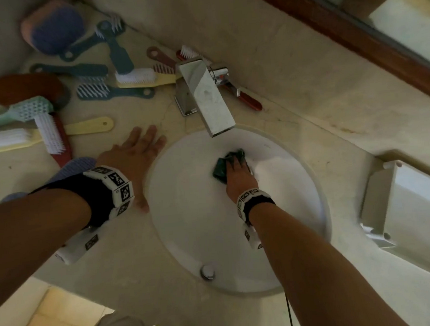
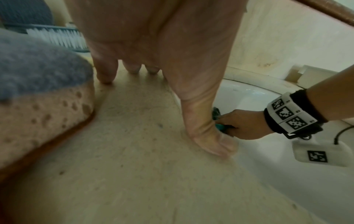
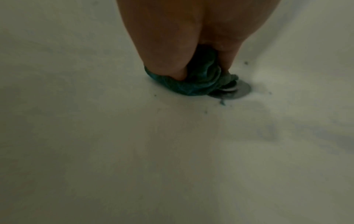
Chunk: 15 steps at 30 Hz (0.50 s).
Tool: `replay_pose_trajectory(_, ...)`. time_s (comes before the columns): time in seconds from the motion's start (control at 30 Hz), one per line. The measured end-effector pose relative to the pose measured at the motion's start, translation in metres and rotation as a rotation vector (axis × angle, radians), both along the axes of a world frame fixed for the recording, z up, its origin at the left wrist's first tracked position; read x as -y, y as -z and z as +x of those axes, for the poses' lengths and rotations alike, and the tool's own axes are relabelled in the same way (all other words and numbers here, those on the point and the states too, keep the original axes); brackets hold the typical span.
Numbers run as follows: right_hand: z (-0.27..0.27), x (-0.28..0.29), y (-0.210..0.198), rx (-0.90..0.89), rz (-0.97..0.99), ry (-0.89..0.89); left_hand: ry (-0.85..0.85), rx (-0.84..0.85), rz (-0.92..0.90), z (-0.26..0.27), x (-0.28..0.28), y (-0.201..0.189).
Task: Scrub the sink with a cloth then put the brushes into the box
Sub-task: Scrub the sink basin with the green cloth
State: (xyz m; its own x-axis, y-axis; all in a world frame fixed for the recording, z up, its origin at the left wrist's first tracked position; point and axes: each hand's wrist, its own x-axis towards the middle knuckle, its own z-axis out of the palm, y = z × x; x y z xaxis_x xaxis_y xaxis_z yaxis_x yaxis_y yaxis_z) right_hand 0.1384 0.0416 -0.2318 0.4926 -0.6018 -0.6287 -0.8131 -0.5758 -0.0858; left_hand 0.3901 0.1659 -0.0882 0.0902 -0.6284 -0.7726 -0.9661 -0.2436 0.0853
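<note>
While the right hand (image 1: pixel 237 176) is pressing the bunched cloth (image 1: pixel 228 164) into the sink (image 1: pixel 187 215) bowl, the left hand (image 1: pixel 134 155) is bracing flat, fingers spread, nearer the brushes (image 1: pixel 89 90). Right wrist view: fingers are pinching the cloth against the drain (image 3: pixel 240 89); the box (image 1: pixel 402 200) is lying rightward.

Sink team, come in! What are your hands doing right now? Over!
Right hand pressing green cloth into sink. Left hand flat on counter. Brushes not boxed. Nothing blocking.
</note>
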Motion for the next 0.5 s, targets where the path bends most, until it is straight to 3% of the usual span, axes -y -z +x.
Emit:
replay_pose_trajectory(0.1, -0.008, -0.006, -0.002, -0.049, 0.024, 0.103, 0.010, 0.005, 0.008, -0.003, 0.001, -0.003)
replay_pose_trajectory(0.2, -0.005, -0.011, -0.013, -0.118, 0.101, 0.096, 0.016, 0.016, 0.007, -0.003, 0.000, -0.006)
replay_pose_trajectory(0.27, -0.009, -0.017, -0.020, -0.082, 0.141, 0.150, 0.014, 0.016, 0.001, -0.002, 0.000, -0.006)
replay_pose_trajectory(0.5, -0.059, -0.019, -0.058, 0.236, -0.111, 0.849, 0.019, -0.005, -0.034, -0.001, -0.002, -0.005)
